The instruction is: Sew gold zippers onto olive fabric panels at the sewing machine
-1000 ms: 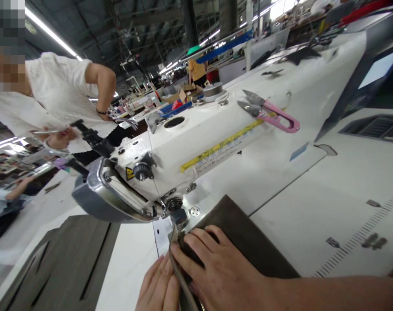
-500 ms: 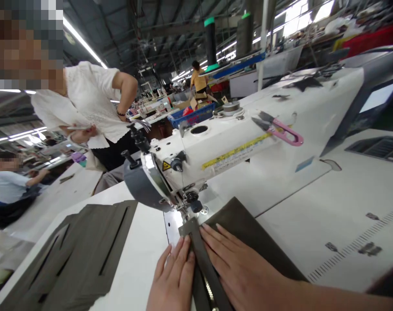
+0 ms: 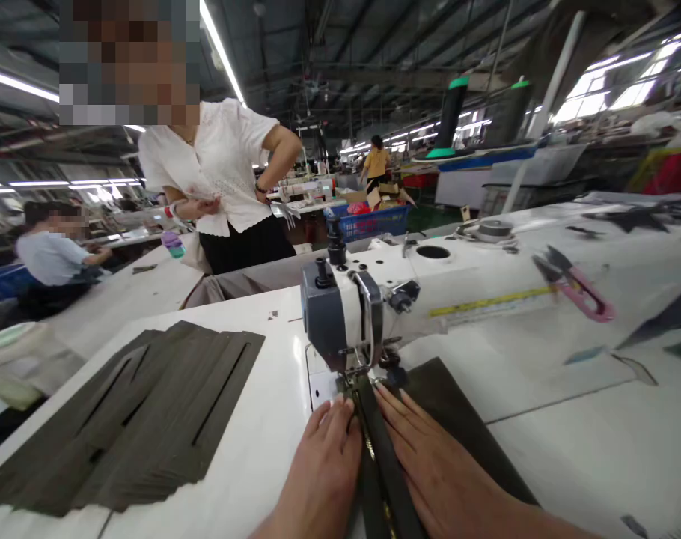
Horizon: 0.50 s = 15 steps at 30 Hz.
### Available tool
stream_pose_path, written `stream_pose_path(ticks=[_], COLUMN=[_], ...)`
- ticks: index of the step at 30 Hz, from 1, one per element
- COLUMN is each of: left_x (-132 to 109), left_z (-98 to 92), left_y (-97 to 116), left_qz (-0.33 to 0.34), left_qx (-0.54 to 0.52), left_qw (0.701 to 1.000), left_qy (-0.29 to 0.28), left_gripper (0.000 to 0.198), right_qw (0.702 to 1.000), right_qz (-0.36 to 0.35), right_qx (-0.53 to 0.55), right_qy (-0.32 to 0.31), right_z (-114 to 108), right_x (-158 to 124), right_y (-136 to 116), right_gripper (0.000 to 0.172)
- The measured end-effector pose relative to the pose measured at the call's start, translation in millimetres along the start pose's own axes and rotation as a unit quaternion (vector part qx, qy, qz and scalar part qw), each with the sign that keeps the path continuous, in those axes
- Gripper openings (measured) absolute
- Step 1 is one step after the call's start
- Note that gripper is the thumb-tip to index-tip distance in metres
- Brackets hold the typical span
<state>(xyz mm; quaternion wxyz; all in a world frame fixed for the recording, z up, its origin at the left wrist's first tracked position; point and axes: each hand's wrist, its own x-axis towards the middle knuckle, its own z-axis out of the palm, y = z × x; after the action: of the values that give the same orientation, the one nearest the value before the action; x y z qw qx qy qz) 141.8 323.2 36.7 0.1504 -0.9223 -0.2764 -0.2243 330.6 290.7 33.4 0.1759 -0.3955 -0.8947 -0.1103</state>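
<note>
1. The dark cloth (image 3: 390,468) with a zip (image 3: 370,445) lies on the white bench (image 3: 251,449). Its far end is at the foot of the sewing machine (image 3: 475,277); its near end leaves the view at the bottom, so the near edge of the bench cannot be seen.
2. The left hand (image 3: 326,464) rests on the left side of this cloth. Its fingers are close together and a little bent; whether the thumb pinches something, I cannot tell.
3. The right hand (image 3: 430,449) lies flat on the other side, its fingers long and almost pressed together. A wider dark piece (image 3: 456,404) lies beside it and partly under it.
4. Fingertips of both hands are just beside the foot. If a hand slides forward while the machine runs, a finger could be hurt.
5. If the two hands press or pull unequally, the cloth could turn and the stitch line could become crooked. If the metal zip teeth come under the needle, it could break.
6. A stack of cut pieces (image 3: 166,419) lies near the left edge of the bench; a careless sleeve could push it. Pink scissors (image 3: 581,292) lie on the machine, and vibration could make them slip.
</note>
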Motion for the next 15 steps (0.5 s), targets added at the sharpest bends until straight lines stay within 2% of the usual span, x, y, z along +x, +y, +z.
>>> stream_pose_path(ticks=[3, 6, 11, 15], left_x=[8, 11, 9, 7], left_z=[8.6, 10.6, 9.1, 13.3], left_y=[-6, -8, -9, -11], left_qz=[-0.004, -0.002, -0.001, 0.005], left_qx=[-0.014, -0.025, -0.023, -0.011], left_qw=[1.000, 1.000, 1.000, 1.000], left_qy=[0.022, 0.014, 0.008, 0.008], left_gripper=[0.027, 0.029, 0.028, 0.029], right_qw=[1.000, 1.000, 0.999, 0.998], right_qz=[0.003, -0.013, -0.028, -0.021], right_qx=[0.000, -0.008, -0.044, -0.035], right_qy=[-0.013, -0.015, 0.010, 0.045], right_z=[3, 3, 7, 20], right_x=[7, 10, 8, 2], right_y=[8, 12, 16, 19], right_gripper=[0.051, 0.050, 0.047, 0.049])
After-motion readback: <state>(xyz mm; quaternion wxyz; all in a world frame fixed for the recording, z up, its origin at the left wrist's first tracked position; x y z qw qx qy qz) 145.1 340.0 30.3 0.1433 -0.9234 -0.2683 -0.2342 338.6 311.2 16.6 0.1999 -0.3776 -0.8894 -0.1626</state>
